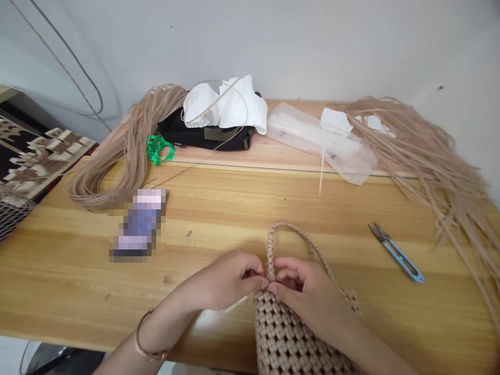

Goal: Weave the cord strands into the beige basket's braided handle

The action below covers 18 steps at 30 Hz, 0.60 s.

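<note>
A beige woven bag point(279, 333) with an open lattice pattern stands at the table's front edge, its lower part out of frame. Its braided handle point(270, 245) arches up from the rim and runs back down to the right. My left hand point(236, 281) is closed, thumb and fingers pinching at the rim where the handle begins. Right beside it, my right hand point(308, 291) pinches the same spot from the other side. Fingertips hide exactly which strand is between them. A pale strip end point(236, 304) sticks out below my left hand.
Blue thread snips point(396, 255) lie to the right. Bundles of beige strips rest at left point(128, 151) and right point(437, 161). A pixelated phone-like object point(140, 224) lies left. Behind are green cord point(160, 150), a black pouch point(230, 139), white paper point(244, 107) and a plastic bag point(297, 130).
</note>
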Tool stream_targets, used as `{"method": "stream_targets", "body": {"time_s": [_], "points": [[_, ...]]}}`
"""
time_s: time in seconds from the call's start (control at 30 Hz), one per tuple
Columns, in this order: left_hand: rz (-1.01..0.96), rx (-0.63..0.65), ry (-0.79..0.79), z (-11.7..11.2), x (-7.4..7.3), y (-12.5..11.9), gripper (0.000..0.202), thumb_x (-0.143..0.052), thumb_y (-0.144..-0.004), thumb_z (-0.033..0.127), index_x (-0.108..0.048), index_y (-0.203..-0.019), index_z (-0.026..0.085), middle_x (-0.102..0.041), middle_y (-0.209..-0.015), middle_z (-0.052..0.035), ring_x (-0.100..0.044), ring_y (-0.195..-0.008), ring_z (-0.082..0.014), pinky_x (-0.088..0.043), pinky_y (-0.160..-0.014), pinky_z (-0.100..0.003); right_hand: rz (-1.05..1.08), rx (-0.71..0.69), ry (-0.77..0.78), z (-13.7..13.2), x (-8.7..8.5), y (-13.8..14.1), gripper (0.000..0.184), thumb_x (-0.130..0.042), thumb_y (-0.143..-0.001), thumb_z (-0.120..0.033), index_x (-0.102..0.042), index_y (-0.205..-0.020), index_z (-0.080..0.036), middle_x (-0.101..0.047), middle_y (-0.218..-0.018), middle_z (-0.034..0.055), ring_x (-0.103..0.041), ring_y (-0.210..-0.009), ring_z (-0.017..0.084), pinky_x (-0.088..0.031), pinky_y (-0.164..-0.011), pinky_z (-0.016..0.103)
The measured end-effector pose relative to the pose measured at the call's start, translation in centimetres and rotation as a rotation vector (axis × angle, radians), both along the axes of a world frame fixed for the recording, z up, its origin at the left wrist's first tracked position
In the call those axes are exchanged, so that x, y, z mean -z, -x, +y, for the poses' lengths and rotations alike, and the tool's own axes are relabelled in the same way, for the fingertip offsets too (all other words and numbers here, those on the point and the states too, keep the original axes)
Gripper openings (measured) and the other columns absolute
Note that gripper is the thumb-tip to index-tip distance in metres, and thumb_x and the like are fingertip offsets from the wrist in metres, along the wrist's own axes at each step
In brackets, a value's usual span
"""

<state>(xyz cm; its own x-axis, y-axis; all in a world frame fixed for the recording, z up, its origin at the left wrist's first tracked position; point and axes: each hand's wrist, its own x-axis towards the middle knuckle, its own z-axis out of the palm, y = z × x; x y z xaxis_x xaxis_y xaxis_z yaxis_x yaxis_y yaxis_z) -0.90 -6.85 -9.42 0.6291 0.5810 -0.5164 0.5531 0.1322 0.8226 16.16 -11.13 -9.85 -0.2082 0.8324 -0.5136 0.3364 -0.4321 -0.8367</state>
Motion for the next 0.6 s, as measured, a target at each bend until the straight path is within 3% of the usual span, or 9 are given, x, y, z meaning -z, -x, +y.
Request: {"method": "stream_targets", "body": {"time_s": [0.13, 0.37, 0.6], "points": [[-0.012, 0.107, 0.002, 0.24, -0.2, 0.28, 0.024, -0.044, -0.082, 0.024, -0.052, -0.062, 0.015, -0.04, -0.057, 0.0047, -0.035, -0.056, -0.0091, -0.029, -0.05, -0.018, 0.036, 0.01, 0.027, 0.0, 0.05, -0.11, 0.017, -0.057, -0.074, -0.016, -0.063, -0.09, -0.016, -0.066, -0.069, -0.0006, -0.06, -0.065, 0.014, -0.044, -0.059, 0.024], [-0.066, 0.065, 0.109, -0.14, 0.48, 0.43, 0.018, -0.046, -0.082, 0.023, -0.051, -0.067, 0.014, -0.039, -0.061, 0.0051, -0.035, -0.059, -0.0089, -0.029, -0.053, -0.019, 0.05, -0.021, 0.027, -0.1, 0.34, -0.14, 0.016, -0.054, -0.076, -0.014, -0.063, -0.09, -0.016, -0.063, -0.068, -0.0016, -0.058, -0.064, 0.013, -0.042, -0.059, 0.024], [-0.048, 0.036, 0.175, -0.07, 0.37, 0.69, 0.012, -0.05, -0.079, 0.021, -0.056, -0.073, 0.013, -0.046, -0.064, 0.004, -0.04, -0.062, -0.0094, -0.031, -0.056, -0.019, 0.089, 0.007, 0.06, -0.3, 0.37, -0.27, 0.014, -0.054, -0.077, -0.016, -0.06, -0.089, -0.016, -0.067, -0.076, 0.0012, -0.061, -0.072, 0.015, -0.044, -0.065, 0.025]]}}
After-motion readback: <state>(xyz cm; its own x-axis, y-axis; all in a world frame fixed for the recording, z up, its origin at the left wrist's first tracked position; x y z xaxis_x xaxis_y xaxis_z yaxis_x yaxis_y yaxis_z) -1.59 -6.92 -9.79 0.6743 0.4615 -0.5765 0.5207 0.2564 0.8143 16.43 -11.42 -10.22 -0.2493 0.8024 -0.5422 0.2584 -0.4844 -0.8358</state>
